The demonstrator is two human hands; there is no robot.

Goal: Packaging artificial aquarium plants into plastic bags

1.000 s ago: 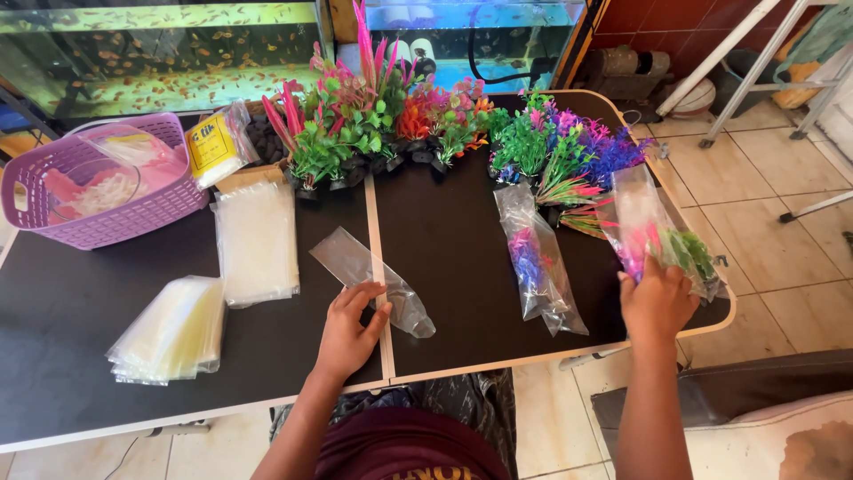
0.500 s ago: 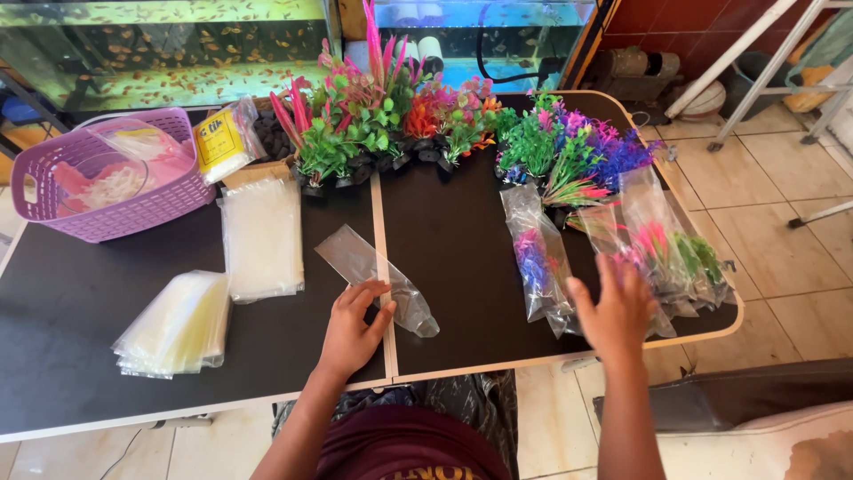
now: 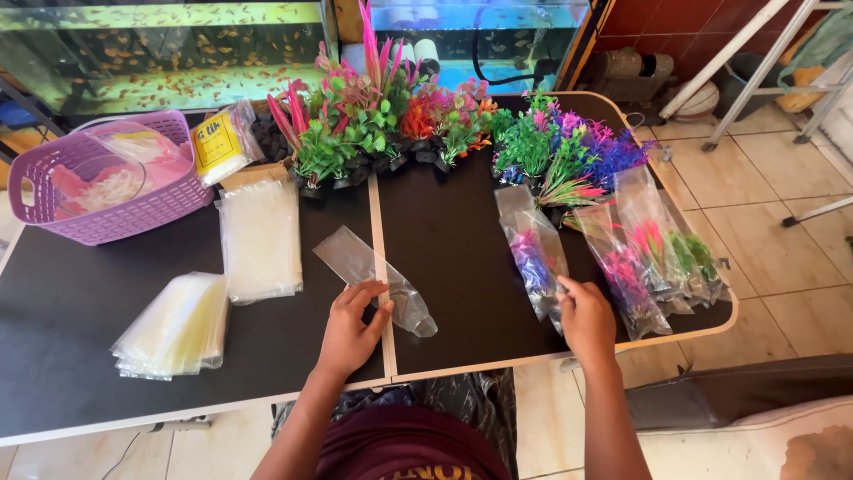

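Nearest, the left hand (image 3: pixel 348 331) lies flat on the black table (image 3: pixel 107 311), fingers spread and loose, their tips pressing the middle of an empty clear sleeve bag (image 3: pixel 375 278) without closing around it. The sleeve lies across the seam between the two table halves, its long axis running from about ten o'clock to four o'clock, the wider end far-left and the crumpled narrow end near-right, at three o'clock from the hand. At three o'clock from that, the right hand (image 3: pixel 586 318) rests palm down, fingers curled lightly; its fingertips touch the near end of a bagged purple plant (image 3: pixel 533 258), though whether they pinch it I cannot tell. That package runs roughly twelve to six o'clock. Just beside it, at three o'clock, lie more bagged plants (image 3: pixel 662 253), pink and green, fanned out toward the table's right edge.

At nine o'clock from the left hand sits a pale stack of flat bags (image 3: pixel 173 324); at eleven o'clock, a second, longer stack (image 3: pixel 259 238). Farther off, loose plastic plants (image 3: pixel 426 124) in green, pink, orange and purple crowd the far edge. At ten o'clock stand a purple basket (image 3: pixel 62 213) and, beside it, a clear packet with a square yellow label (image 3: pixel 218 142). Fish tanks (image 3: pixel 160 53) line the back.
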